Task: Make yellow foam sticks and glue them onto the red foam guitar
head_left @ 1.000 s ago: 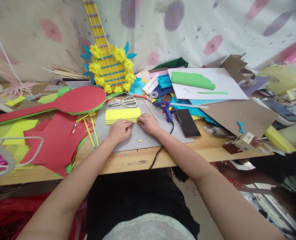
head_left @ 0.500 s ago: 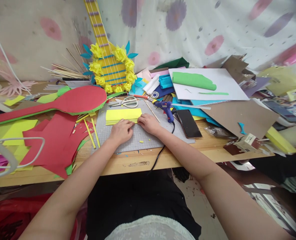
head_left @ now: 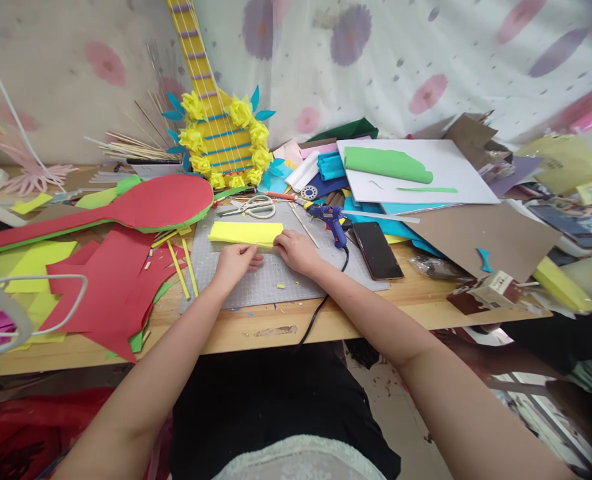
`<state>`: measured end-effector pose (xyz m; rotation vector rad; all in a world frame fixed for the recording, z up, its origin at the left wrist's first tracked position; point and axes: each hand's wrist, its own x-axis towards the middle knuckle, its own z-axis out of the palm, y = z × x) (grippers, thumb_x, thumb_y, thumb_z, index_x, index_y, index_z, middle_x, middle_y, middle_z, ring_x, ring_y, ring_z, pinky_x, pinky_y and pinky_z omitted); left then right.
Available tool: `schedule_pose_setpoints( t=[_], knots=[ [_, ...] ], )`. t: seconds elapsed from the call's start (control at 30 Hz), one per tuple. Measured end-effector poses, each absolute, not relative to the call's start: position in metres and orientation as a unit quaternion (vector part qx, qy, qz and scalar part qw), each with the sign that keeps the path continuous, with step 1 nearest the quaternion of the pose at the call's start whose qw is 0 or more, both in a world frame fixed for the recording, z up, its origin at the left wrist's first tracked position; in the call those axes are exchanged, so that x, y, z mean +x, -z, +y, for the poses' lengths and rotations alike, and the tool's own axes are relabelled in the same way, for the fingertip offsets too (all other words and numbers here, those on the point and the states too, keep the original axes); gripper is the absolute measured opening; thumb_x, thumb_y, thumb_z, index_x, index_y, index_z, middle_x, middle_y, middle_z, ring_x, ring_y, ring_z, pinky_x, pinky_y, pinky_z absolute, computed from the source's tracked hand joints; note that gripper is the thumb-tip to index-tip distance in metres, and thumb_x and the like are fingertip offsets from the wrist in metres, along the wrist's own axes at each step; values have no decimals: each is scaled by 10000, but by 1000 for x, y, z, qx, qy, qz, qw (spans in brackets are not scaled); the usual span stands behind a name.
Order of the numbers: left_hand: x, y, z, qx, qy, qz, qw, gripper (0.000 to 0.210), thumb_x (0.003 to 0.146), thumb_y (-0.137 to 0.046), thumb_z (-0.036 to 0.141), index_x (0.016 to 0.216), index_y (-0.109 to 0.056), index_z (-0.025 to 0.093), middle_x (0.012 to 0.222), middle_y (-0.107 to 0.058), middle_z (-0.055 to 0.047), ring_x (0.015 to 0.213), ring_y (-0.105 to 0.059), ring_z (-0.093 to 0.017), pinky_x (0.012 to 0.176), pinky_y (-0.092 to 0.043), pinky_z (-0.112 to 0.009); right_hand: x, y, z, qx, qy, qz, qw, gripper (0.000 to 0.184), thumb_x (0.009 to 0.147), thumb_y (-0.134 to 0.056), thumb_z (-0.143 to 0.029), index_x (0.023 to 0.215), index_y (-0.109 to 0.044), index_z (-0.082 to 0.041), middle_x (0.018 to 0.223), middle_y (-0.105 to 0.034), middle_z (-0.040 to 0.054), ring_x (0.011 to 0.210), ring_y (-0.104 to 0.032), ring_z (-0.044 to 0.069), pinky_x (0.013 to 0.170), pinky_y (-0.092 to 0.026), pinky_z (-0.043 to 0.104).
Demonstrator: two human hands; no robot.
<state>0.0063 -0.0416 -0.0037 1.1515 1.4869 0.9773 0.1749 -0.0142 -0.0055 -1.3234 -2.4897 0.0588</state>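
Observation:
A yellow strip of folded crepe paper (head_left: 246,233) lies across the grey cutting mat (head_left: 241,290). My left hand (head_left: 237,264) is turned on its side at the paper's near edge, thumb and forefinger pinched there and the other fingers curled below. At the right end of the same paper, my right hand (head_left: 297,252) grips the near corner with bent fingers. Just behind the paper lie scissors (head_left: 259,207) with pale handles. To the right of my right hand rests a blue glue gun (head_left: 333,223), its black cord running under my right forearm.
A dark phone (head_left: 377,250) lies right of the glue gun. Red-and-green guitar-shaped cutouts (head_left: 163,203) and red sheets (head_left: 101,287) cover the left side. A yellow flowered guitar model (head_left: 226,143) stands behind. A white board (head_left: 471,173) bears a green roll (head_left: 387,164).
My left hand has drawn slightly back toward me and turned onto its side. The paper's near fold has shifted, and its visible strip looks narrower. My right hand has barely moved.

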Motion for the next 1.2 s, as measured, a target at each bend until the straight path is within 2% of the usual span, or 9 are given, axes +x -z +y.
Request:
schedule_pose_setpoints(
  t=[0.1, 0.4, 0.6, 0.67, 0.73, 0.9, 1.03, 1.1, 1.2],
  knots=[
    [11, 1, -36, 407, -432, 597, 540, 215, 749, -595, 304, 721, -627, 94, 697, -690, -107, 622, -668, -182, 552, -540, -280, 169, -4, -21, -486, -39, -858, 162, 207, 880, -411, -198, 905, -611, -150, 903, -597, 86, 836, -537, 172, 736, -362, 277],
    [7, -3, -28, 333, -519, 586, 525, 198, 667, -688, 264, 602, -594, 102, 561, -649, -72, 576, -662, -187, 589, -563, -296, 140, -13, -42, -505, -44, -850, 145, 252, 898, -373, -222, 964, -597, -128, 963, -603, 116, 882, -539, 184, 748, -371, 283],
    [-2, 3, -26, 340, -523, 593, 509, 119, 705, -604, 156, 599, -594, 104, 549, -644, -60, 568, -658, -185, 609, -564, -318, 143, -19, -14, -496, -155, -836, 173, 235, 859, -466, -338, 892, -625, -168, 922, -646, 51, 836, -560, 147, 702, -376, 245],
    [-6, 2, -26, 345, -519, 594, 508, 108, 715, -585, 142, 618, -602, 97, 569, -653, -75, 566, -658, -187, 593, -562, -318, 147, -21, 6, -536, -165, -806, 189, 228, 870, -433, -283, 922, -620, -163, 961, -649, 55, 856, -565, 140, 720, -382, 241],
    [-9, 2, -26, 352, -515, 594, 508, 100, 716, -582, 140, 632, -610, 93, 581, -658, -80, 573, -659, -184, 579, -558, -300, 147, -19, 24, -575, -164, -783, 172, 229, 831, -494, -276, 995, -600, -156, 1015, -640, 73, 893, -567, 153, 738, -390, 247],
    [-13, 3, -26, 368, -497, 591, 518, 92, 713, -559, 124, 664, -630, 93, 590, -665, -72, 585, -659, -172, 585, -551, -275, 130, -14, 43, -598, -184, -776, 85, 402, 736, -607, -381, 1069, -557, -161, 1092, -613, 102, 954, -570, 194, 757, -412, 270],
    [-17, 5, -25, 371, -499, 590, 515, 105, 711, -548, 118, 667, -641, 92, 577, -659, -66, 550, -646, -158, 576, -544, -264, 126, -19, 38, -595, -207, -776, 40, 233, 745, -568, -294, 946, -581, -177, 1026, -639, 81, 918, -581, 208, 724, -414, 273],
    [-19, 4, -25, 363, -505, 595, 509, 109, 709, -552, 119, 644, -637, 96, 564, -653, -62, 523, -634, -148, 574, -541, -259, 133, -21, 35, -599, -215, -766, 88, 193, 773, -511, -272, 928, -570, -172, 1013, -635, 78, 897, -574, 204, 718, -408, 278],
    [-18, 1, -23, 351, -505, 600, 511, 123, 710, -565, 134, 609, -628, 100, 562, -652, -72, 513, -629, -151, 595, -543, -276, 148, -24, 29, -604, -242, -730, 211, 200, 804, -450, -291, 934, -526, -160, 940, -621, 64, 813, -556, 175, 667, -392, 266]
  ],
)
